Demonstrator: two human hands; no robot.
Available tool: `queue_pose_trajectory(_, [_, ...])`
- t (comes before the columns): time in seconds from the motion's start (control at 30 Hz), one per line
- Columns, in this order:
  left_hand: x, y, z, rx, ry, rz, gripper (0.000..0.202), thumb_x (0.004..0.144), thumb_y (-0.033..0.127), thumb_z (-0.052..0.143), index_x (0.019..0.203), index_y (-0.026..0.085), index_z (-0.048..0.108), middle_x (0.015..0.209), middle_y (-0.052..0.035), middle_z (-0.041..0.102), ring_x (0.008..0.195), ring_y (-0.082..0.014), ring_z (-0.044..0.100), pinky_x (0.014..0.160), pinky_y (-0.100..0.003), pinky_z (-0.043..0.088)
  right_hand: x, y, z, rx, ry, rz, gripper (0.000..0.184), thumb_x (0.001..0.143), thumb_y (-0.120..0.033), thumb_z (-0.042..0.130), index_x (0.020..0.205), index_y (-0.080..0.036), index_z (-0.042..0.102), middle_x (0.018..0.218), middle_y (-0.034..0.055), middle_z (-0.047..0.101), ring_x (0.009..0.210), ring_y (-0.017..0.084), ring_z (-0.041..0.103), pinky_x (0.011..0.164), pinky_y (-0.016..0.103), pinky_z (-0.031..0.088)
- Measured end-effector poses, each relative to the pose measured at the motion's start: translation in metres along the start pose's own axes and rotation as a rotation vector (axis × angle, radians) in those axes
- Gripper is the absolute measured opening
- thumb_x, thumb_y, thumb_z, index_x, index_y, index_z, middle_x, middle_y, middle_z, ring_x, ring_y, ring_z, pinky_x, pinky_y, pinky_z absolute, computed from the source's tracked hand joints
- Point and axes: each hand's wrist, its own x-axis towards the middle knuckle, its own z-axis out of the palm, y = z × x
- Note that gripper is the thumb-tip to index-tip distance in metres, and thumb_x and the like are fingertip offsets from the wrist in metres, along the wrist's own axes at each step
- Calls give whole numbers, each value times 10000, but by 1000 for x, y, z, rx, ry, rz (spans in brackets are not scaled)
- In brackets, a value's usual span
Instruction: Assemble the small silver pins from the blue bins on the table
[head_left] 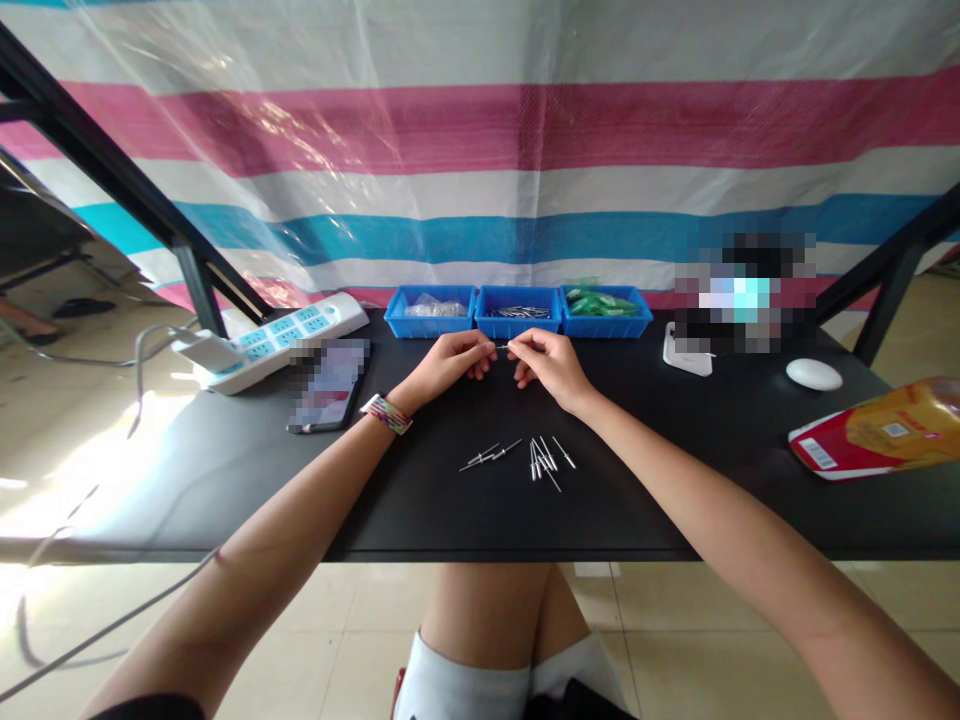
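Between the fingertips of both hands, a thin silver blind rivet (502,347) is held level just in front of the middle blue bin. My left hand (456,358) pinches its left end, and a patterned band circles that wrist. My right hand (551,365) pinches the other end, so most of the rivet is covered by fingers. Nearer to me, several loose blind rivets (541,460) lie on the black table (420,500), with a smaller group of rivets (487,457) to their left. More thin metal pieces show in the middle blue bin (517,326).
Left of the middle bin stands a blue bin (429,327) with clear plastic bags; right of it, another blue bin (606,327) holds green packets. A power strip (300,335) and phone (330,390) lie left. A white mouse (814,375) and a red-yellow package (877,430) lie right.
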Motion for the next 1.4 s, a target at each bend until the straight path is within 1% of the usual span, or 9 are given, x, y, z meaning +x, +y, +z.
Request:
queue_pose_trajectory(0.13, [2, -3, 0, 55, -14, 9, 565, 994, 661, 641, 808, 134, 727, 679, -39, 671, 596, -112, 601, 582, -222, 495, -2, -2, -1, 50, 14, -30, 402, 726, -473, 913, 912, -190, 695, 796, -23, 671, 551, 117, 661, 468, 238, 605])
queue_pose_trajectory(0.27, [1, -3, 0, 65, -8, 11, 599, 1014, 675, 603, 787, 134, 724, 667, -45, 673, 588, -110, 593, 575, -220, 486, -2, -1, -1, 34, 24, -46, 408, 750, -527, 895, 841, -186, 692, 757, -16, 667, 545, 118, 653, 458, 236, 601])
queue_pose_trajectory(0.43, [0, -1, 1, -30, 20, -17, 447, 951, 595, 732, 907, 152, 683, 714, -20, 684, 608, -120, 637, 576, -220, 503, 1, 4, -1, 3, 49, -36, 485, 771, -638, 862, 817, -188, 686, 782, 13, 708, 534, 117, 646, 440, 232, 590])
queue_pose_trajectory(0.53, [0, 0, 1, -59, 32, -9, 424, 941, 573, 750, 896, 165, 645, 718, -11, 678, 603, -120, 642, 569, -219, 506, 2, 5, -1, -11, 49, -23, 491, 780, -649, 854, 812, -189, 684, 783, 17, 711, 531, 115, 645, 444, 232, 592])
queue_pose_trajectory(0.7, [0, 2, 3, 12, 33, 14, 505, 1004, 637, 640, 830, 164, 646, 677, -18, 652, 587, -120, 619, 573, -228, 505, 1, 0, -1, 24, -5, 9, 452, 747, -582, 891, 870, -190, 703, 808, 10, 715, 561, 122, 664, 486, 247, 619])
queue_pose_trajectory(0.87, [-1, 4, 3, 72, 39, 20, 549, 1015, 668, 605, 800, 166, 657, 646, -21, 651, 574, -123, 605, 565, -230, 493, -1, -4, -2, 65, 4, 3, 411, 695, -471, 928, 876, -196, 682, 766, -30, 664, 578, 125, 669, 515, 252, 627])
queue_pose_trajectory(1.13, [1, 1, 3, 111, 22, 5, 600, 1007, 679, 579, 707, 166, 661, 618, -43, 660, 570, -128, 587, 581, -240, 478, -2, -8, -2, 33, 23, -33, 359, 720, -459, 893, 825, -199, 668, 759, -31, 653, 570, 116, 647, 506, 246, 603])
queue_pose_trajectory(1.23, [2, 0, 3, 74, 16, -32, 626, 1008, 702, 547, 721, 162, 681, 623, -56, 673, 577, -140, 605, 581, -248, 484, 1, -10, -4, 5, 104, -88, 326, 745, -452, 868, 820, -206, 668, 737, -30, 652, 566, 118, 640, 519, 252, 602])
queue_pose_trajectory(1.4, [2, -2, 1, 31, 14, -64, 610, 1000, 687, 558, 737, 153, 694, 637, -64, 681, 587, -140, 620, 583, -243, 488, 13, -14, -15, -19, 360, -196, 260, 787, -425, 820, 865, -202, 712, 810, 5, 721, 546, 117, 650, 512, 255, 583])
